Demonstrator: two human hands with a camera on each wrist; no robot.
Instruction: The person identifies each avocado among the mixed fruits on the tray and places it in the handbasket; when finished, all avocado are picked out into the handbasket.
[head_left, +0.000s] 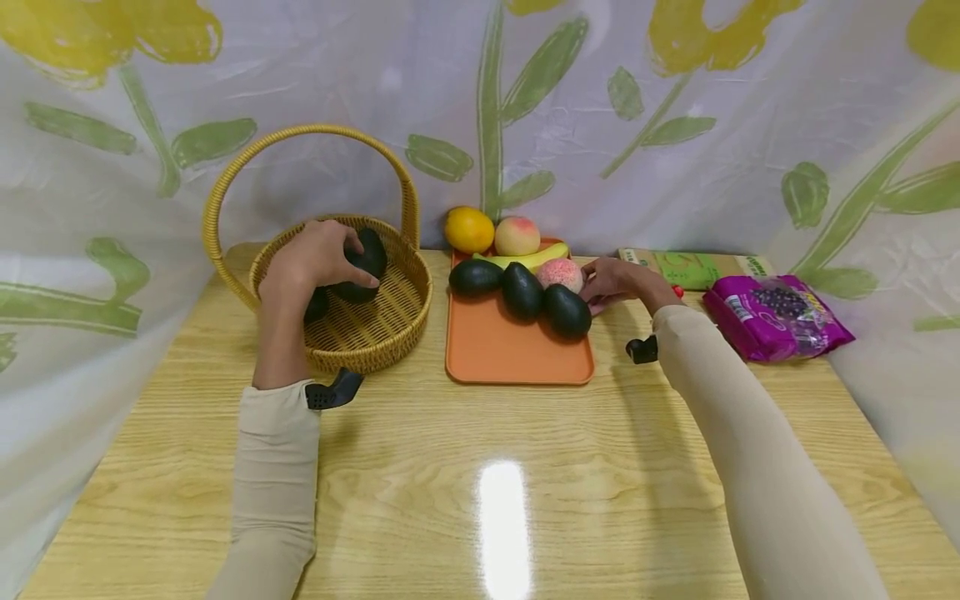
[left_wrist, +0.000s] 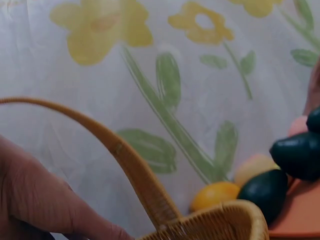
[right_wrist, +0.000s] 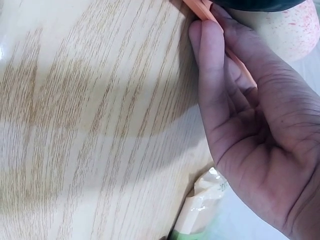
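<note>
My left hand (head_left: 311,258) reaches into the wicker basket (head_left: 375,354) and grips a dark green avocado (head_left: 372,250) between thumb and fingers. Another avocado (head_left: 317,307) shows partly beneath that hand. On the right, my right hand (head_left: 615,282) pinches the right rim of an orange tray (head_left: 517,354); in the right wrist view the thumb lies above the rim and the fingers (right_wrist: 212,55) below. Avocados (head_left: 522,292) lie across the tray, with a banana (head_left: 528,258), a speckled pink peach (head_left: 561,273), a smoother peach (head_left: 517,236) and a yellow lemon-like fruit (head_left: 469,230) behind them.
A purple fruit packet (head_left: 776,317) lies at the right of the wooden table (head_left: 405,483), beside a flat green and tan package (head_left: 693,268). The basket's tall handle (head_left: 315,130) arches above it. A flower-painted curtain (head_left: 555,125) hangs close behind everything.
</note>
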